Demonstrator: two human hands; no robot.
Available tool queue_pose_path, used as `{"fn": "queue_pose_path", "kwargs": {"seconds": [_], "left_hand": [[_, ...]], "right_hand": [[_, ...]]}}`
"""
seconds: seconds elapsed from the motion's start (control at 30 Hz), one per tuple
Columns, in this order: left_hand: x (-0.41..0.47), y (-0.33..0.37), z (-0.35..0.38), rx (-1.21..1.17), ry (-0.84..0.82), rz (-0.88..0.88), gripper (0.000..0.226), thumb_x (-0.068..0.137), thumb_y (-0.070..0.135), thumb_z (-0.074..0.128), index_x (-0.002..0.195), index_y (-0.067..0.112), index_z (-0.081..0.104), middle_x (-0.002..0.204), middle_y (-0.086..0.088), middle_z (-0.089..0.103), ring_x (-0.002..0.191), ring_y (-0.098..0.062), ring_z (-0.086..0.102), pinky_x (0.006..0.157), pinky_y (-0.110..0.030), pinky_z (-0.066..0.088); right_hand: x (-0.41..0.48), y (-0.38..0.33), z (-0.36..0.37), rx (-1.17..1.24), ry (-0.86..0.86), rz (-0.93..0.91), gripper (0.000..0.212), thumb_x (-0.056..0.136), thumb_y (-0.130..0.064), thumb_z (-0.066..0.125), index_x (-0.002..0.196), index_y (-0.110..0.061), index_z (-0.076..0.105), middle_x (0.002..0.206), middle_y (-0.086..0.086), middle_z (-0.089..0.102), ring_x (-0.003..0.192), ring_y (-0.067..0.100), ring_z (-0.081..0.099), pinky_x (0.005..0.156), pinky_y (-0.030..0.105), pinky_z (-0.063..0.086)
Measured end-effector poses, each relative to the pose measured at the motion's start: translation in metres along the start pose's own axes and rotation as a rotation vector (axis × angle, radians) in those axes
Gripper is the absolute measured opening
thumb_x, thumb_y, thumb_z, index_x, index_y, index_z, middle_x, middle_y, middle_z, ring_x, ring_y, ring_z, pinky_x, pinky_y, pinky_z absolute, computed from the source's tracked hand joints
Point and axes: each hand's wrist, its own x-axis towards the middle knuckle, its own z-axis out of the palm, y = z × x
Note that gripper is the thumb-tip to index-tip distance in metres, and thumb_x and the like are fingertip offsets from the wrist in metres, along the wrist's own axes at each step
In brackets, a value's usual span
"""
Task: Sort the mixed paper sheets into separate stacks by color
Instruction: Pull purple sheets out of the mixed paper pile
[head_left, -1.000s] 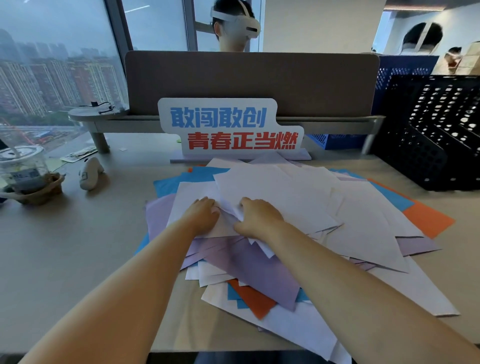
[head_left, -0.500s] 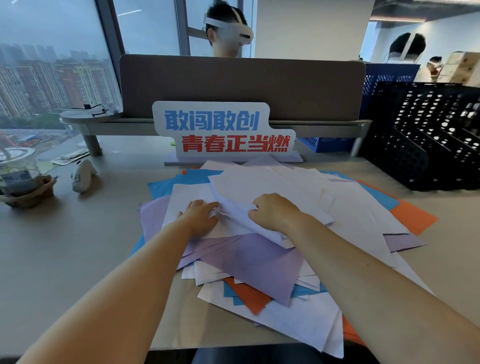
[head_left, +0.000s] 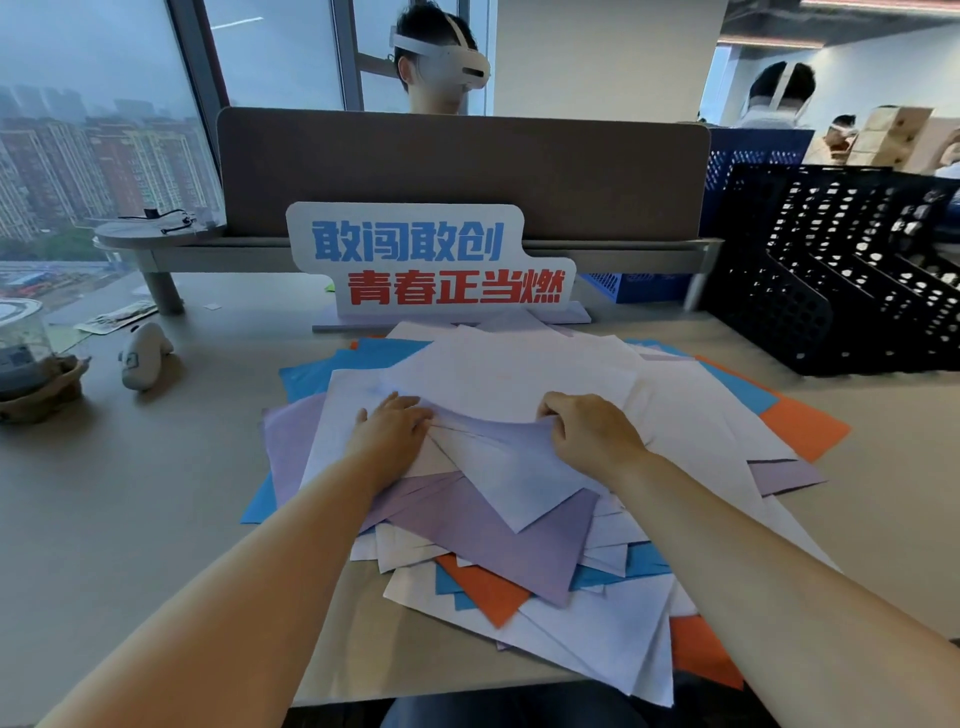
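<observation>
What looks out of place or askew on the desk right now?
The paper pile is an unsorted heap, sheets crossed at all angles. Its near white sheets overhang the desk edge and might slide off. The right hand pinches a pale sheet.

A white sign with blue and red characters stands at the middle of the grey desk, against a brown divider panel. Behind the panel sits a person in a white headset. At the right stands a black perforated file rack, with a blue basket beyond it. At the left lie a white controller and a clear cup in a woven holder. The window, upper left, shows hazy tower blocks.
</observation>
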Motion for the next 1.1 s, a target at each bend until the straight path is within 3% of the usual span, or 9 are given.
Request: {"fn": "queue_pose_path", "kwargs": {"seconds": [0.1, 0.2, 0.4, 0.53, 0.6, 0.7, 0.8, 0.9, 1.1], "left_hand": [[0.0, 0.011, -0.006, 0.01, 0.093, 0.072, 0.033, 0.097, 0.03, 0.044, 0.127, 0.021, 0.055, 0.137, -0.002, 0.047, 0.123, -0.021, 0.047, 0.103, -0.034, 0.038], [0.003, 0.021, -0.012, 0.071, 0.111, 0.135, 0.04, 0.092, 0.035, 0.055, 0.13, 0.024, 0.05, 0.135, 0.0, 0.046, 0.12, -0.019, 0.049, 0.097, -0.032, 0.045], [0.016, 0.028, -0.019, 0.148, -0.076, 0.207, 0.065, 0.092, 0.037, 0.054, 0.148, 0.023, 0.025, 0.155, 0.001, 0.023, 0.142, -0.017, 0.024, 0.114, -0.032, 0.022], [0.02, 0.029, -0.022, 0.273, -0.158, 0.215, 0.065, 0.094, 0.041, 0.048, 0.149, 0.027, 0.017, 0.157, 0.001, 0.019, 0.143, -0.019, 0.021, 0.115, -0.034, 0.019], [0.023, 0.03, -0.021, 0.281, -0.184, 0.209, 0.057, 0.096, 0.039, 0.047, 0.147, 0.028, 0.025, 0.153, 0.0, 0.029, 0.139, -0.022, 0.03, 0.113, -0.034, 0.024], [0.024, 0.031, -0.018, 0.273, -0.169, 0.254, 0.041, 0.099, 0.028, 0.043, 0.14, 0.027, 0.041, 0.144, 0.002, 0.045, 0.131, -0.021, 0.042, 0.109, -0.032, 0.03], [0.023, 0.026, -0.016, 0.266, -0.169, 0.273, 0.038, 0.1, 0.023, 0.036, 0.138, 0.027, 0.043, 0.143, 0.003, 0.046, 0.131, -0.019, 0.042, 0.109, -0.031, 0.03], [0.023, 0.021, -0.015, 0.238, -0.179, 0.244, 0.041, 0.1, 0.021, 0.034, 0.14, 0.03, 0.04, 0.145, 0.004, 0.042, 0.133, -0.019, 0.039, 0.111, -0.03, 0.026], [0.023, 0.025, -0.015, 0.223, -0.156, 0.245, 0.039, 0.1, 0.025, 0.038, 0.139, 0.028, 0.043, 0.142, 0.001, 0.047, 0.13, -0.02, 0.042, 0.108, -0.028, 0.028]], "right_hand": [[-0.005, 0.006, 0.004, -0.008, -0.033, 0.009, 0.021, 0.089, -0.007, 0.041, 0.1, -0.01, 0.059, 0.099, 0.015, 0.066, 0.087, 0.032, 0.057, 0.068, 0.032, 0.043], [-0.003, 0.01, 0.006, -0.003, -0.045, 0.017, 0.019, 0.092, -0.008, 0.039, 0.103, -0.009, 0.055, 0.101, 0.016, 0.064, 0.088, 0.032, 0.056, 0.069, 0.033, 0.042], [0.003, 0.014, 0.01, 0.068, -0.042, -0.052, 0.014, 0.093, -0.005, 0.035, 0.099, -0.014, 0.044, 0.105, 0.018, 0.064, 0.087, 0.037, 0.058, 0.075, 0.045, 0.05], [0.004, 0.019, 0.008, 0.041, -0.101, -0.064, 0.007, 0.089, -0.017, 0.045, 0.089, -0.021, 0.039, 0.106, 0.011, 0.065, 0.09, 0.032, 0.058, 0.076, 0.04, 0.05], [0.006, 0.019, 0.003, -0.048, -0.123, -0.074, 0.022, 0.087, -0.035, 0.055, 0.1, -0.021, 0.044, 0.106, 0.006, 0.064, 0.089, 0.027, 0.058, 0.075, 0.034, 0.048], [0.014, 0.01, 0.0, -0.141, -0.129, -0.12, 0.052, 0.083, -0.054, 0.058, 0.122, -0.022, 0.044, 0.121, 0.002, 0.059, 0.105, 0.025, 0.056, 0.08, 0.033, 0.045], [0.023, 0.001, 0.007, -0.122, -0.176, -0.169, 0.058, 0.086, -0.051, 0.057, 0.134, -0.024, 0.039, 0.135, 0.001, 0.05, 0.12, 0.022, 0.047, 0.089, 0.032, 0.042], [0.03, -0.008, 0.012, -0.113, -0.225, -0.199, 0.054, 0.091, -0.042, 0.053, 0.139, -0.025, 0.036, 0.138, 0.003, 0.049, 0.122, 0.023, 0.048, 0.092, 0.032, 0.042], [0.033, -0.011, 0.016, -0.226, -0.171, -0.23, 0.033, 0.099, -0.021, 0.035, 0.127, -0.023, 0.053, 0.116, 0.011, 0.063, 0.103, 0.031, 0.057, 0.078, 0.034, 0.043]]}}
